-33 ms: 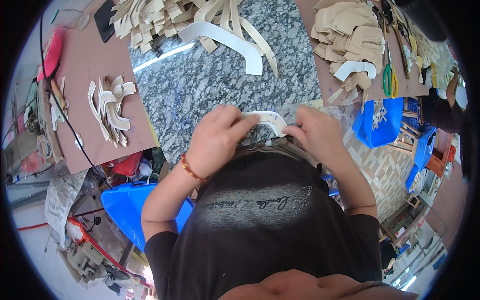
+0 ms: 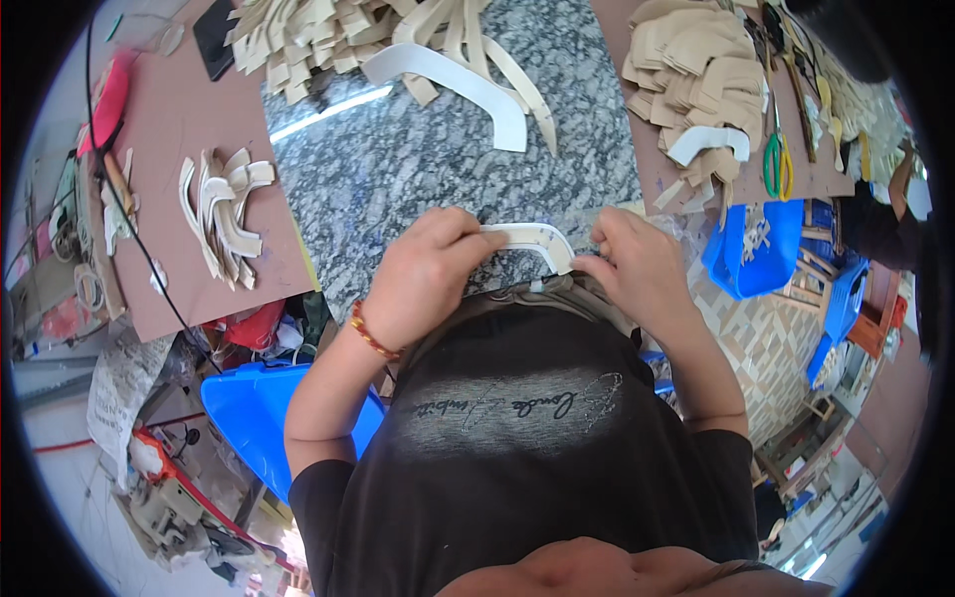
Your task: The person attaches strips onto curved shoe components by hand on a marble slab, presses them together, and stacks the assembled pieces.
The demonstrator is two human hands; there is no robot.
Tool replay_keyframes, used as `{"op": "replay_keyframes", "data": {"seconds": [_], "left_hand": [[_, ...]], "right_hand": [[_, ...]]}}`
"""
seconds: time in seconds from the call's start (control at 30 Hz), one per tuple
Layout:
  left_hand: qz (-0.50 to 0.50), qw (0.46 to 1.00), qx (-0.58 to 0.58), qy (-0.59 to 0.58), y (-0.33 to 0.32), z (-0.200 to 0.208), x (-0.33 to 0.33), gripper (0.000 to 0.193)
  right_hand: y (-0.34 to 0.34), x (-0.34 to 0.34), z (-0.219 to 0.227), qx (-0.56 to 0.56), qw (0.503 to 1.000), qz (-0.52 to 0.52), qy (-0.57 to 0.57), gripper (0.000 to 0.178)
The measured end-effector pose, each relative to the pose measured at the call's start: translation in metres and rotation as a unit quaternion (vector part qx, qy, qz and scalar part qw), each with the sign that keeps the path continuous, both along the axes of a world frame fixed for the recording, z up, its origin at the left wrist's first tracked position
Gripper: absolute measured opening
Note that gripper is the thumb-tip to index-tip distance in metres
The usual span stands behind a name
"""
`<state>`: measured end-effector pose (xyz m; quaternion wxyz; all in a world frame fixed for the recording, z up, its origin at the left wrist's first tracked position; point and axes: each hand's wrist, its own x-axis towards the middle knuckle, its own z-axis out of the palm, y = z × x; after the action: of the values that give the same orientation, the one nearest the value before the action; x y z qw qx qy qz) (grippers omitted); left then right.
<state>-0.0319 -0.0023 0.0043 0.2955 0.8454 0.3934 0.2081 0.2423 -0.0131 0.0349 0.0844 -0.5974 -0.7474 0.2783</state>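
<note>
A curved white strip (image 2: 542, 237) with small dark marks lies between my hands, close to the front edge of the speckled stone slab (image 2: 418, 164). My left hand (image 2: 430, 261) pinches the strip's left end between thumb and fingers. At its lower right end, my right hand (image 2: 637, 261) has curled fingers, with the thumb against the strip's tip. Both hands hide part of the ends. Farther back on the slab rests a larger bent white piece (image 2: 453, 85), beside a heap of beige strips (image 2: 308, 45).
Beige curved strips (image 2: 231, 214) lie on the brown board at left. Stacked beige pieces (image 2: 696, 60), a small white curved piece (image 2: 708, 143) and green-and-yellow-handled scissors (image 2: 779, 167) are at right. Blue bins stand low at left (image 2: 254, 403) and right (image 2: 751, 269). A black cable (image 2: 149, 264) crosses the left side.
The view has shifted slightly. Both hands keep nearly the same place on the white strip, with only a small shift of the left fingers toward its left end.
</note>
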Motion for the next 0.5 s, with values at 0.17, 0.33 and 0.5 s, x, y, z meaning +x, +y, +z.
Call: {"op": "replay_keyframes", "data": {"seconds": [0.17,0.33,0.5], "left_hand": [[0.087,0.99,-0.064,-0.091,-0.008,0.012,-0.018,0.04],[0.194,0.981,-0.006,-0.02,-0.029,0.011,-0.025,0.048],[0.193,0.978,-0.029,-0.077,-0.049,0.005,-0.035,0.027]], "right_hand": [[0.002,-0.047,-0.006,0.132,0.984,0.012,0.116,0.032],[0.004,-0.06,-0.013,0.057,0.991,0.073,0.098,0.026],[0.0,-0.056,-0.009,0.191,0.956,0.146,0.168,0.017]]}}
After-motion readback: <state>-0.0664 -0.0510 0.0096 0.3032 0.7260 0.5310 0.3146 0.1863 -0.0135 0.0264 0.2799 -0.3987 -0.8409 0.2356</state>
